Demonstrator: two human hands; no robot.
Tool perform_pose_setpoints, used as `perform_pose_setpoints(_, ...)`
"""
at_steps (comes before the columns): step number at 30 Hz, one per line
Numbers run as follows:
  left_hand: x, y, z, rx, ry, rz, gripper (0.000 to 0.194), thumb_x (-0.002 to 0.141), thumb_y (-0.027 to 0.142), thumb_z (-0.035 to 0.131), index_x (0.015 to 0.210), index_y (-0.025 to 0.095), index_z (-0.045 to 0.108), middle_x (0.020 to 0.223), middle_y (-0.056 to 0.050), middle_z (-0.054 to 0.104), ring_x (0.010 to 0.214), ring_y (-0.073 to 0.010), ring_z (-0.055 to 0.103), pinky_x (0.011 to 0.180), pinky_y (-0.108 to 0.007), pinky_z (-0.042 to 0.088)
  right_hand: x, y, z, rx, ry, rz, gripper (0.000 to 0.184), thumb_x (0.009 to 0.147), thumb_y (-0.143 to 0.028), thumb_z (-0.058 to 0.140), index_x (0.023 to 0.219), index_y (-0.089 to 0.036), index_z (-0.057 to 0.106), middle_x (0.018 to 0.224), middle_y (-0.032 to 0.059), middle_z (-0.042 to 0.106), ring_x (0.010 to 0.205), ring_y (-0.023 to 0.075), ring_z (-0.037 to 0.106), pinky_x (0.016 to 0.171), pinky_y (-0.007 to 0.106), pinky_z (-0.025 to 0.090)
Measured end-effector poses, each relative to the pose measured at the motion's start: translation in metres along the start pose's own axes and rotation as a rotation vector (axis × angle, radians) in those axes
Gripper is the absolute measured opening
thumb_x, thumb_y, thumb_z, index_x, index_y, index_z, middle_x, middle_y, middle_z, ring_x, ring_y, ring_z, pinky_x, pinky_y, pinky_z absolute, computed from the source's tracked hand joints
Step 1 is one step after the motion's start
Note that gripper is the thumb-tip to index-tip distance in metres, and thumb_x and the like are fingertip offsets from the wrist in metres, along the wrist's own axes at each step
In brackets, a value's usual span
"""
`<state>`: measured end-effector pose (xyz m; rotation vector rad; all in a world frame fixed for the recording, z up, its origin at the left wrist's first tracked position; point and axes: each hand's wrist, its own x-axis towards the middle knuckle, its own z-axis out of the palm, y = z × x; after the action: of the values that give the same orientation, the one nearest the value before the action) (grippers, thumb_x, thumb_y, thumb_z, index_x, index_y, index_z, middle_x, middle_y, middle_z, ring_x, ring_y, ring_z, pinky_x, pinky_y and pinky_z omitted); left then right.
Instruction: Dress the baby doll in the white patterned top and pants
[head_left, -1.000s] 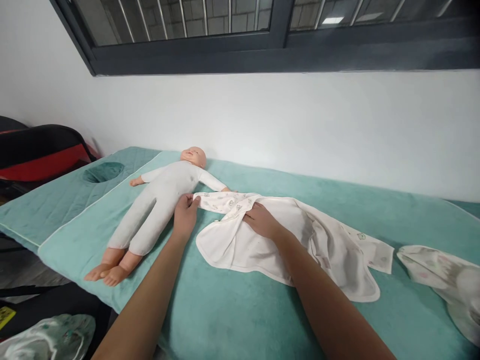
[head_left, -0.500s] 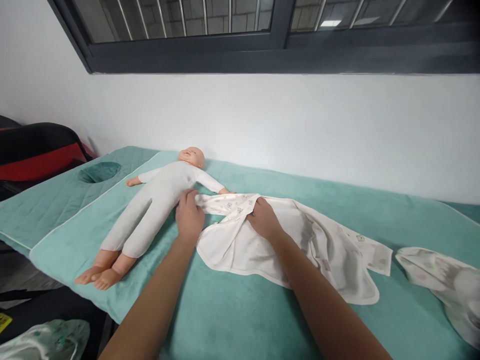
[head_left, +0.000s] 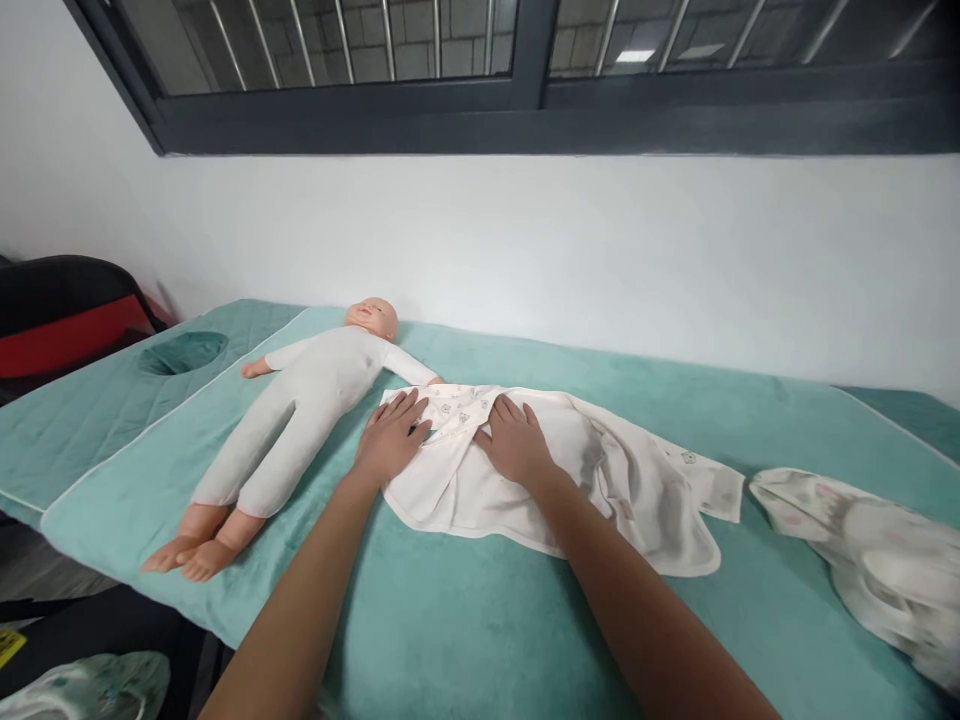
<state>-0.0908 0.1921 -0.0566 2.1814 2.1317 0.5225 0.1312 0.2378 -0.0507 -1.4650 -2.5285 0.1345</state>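
A white baby top [head_left: 480,495] with small printed figures lies spread on the green bed cover, one sleeve stretched to the right. My left hand [head_left: 391,432] rests on its left sleeve, fingers stretched out and flat. My right hand [head_left: 516,440] lies on the cloth near the middle of the top, its fingers extended and the thumb apart. Left of my hands a baby doll [head_left: 322,370] in a pale suit lies on its back, head toward the wall. The doll's nearer hand touches or almost touches the top's upper edge; I cannot tell which.
The green bed cover [head_left: 442,630] runs along a white wall under a dark-framed window [head_left: 337,125]. Another bundle of white printed cloth [head_left: 877,560] lies at the right. A face hole [head_left: 184,352] opens at the bed's left end, near a black and red chair [head_left: 71,320].
Both hands have loosened from the top; the fingers now lie flat on it. The left hand has shifted onto the sleeve. The view has turned slightly right.
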Motion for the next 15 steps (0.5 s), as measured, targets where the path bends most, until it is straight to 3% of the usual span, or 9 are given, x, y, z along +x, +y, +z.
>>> perform_pose_setpoints(4,-0.008,-0.001,-0.002,-0.027,0.002,-0.023,0.051,0.099,0.046,0.029,0.142,0.026,0.047,0.155,-0.002,0.035,0.146,-0.0223,0.027,0.118,-0.047,0.021,-0.021,0.01,-0.005,-0.021,-0.051,0.079,0.067,0.099,-0.052,0.029,0.151,-0.01,0.03,0.16,0.0111,0.024,0.148,0.0268,0.018,0.118,0.051,0.012)
perform_pose_setpoints(8,-0.019,0.003,-0.004,-0.051,0.045,-0.048,0.049,0.099,0.044,0.027,0.139,0.026,0.05,0.153,-0.003,0.041,0.144,-0.0226,0.032,0.117,-0.049,0.023,-0.051,0.022,-0.015,-0.047,-0.038,0.147,0.068,0.099,-0.052,0.029,0.151,-0.008,0.029,0.16,0.0142,0.02,0.149,0.0279,0.017,0.119,0.051,0.015)
perform_pose_setpoints(11,-0.028,0.007,-0.005,-0.026,0.106,-0.076,0.046,0.099,0.039,0.029,0.135,0.024,0.053,0.15,-0.005,0.044,0.142,-0.0232,0.035,0.115,-0.048,0.026,-0.088,0.026,-0.025,-0.031,-0.021,0.056,0.062,0.1,-0.047,0.031,0.148,-0.008,0.036,0.158,0.0162,0.025,0.148,0.027,0.02,0.119,0.05,0.018)
perform_pose_setpoints(15,-0.04,0.011,-0.005,0.001,0.176,-0.082,0.045,0.099,0.037,0.031,0.134,0.021,0.053,0.148,-0.01,0.046,0.141,-0.0266,0.036,0.112,-0.051,0.03,-0.154,0.037,-0.04,0.027,0.054,-0.137,0.055,0.099,-0.046,0.038,0.147,-0.021,0.039,0.155,0.0082,0.037,0.145,0.023,0.03,0.119,0.048,0.024)
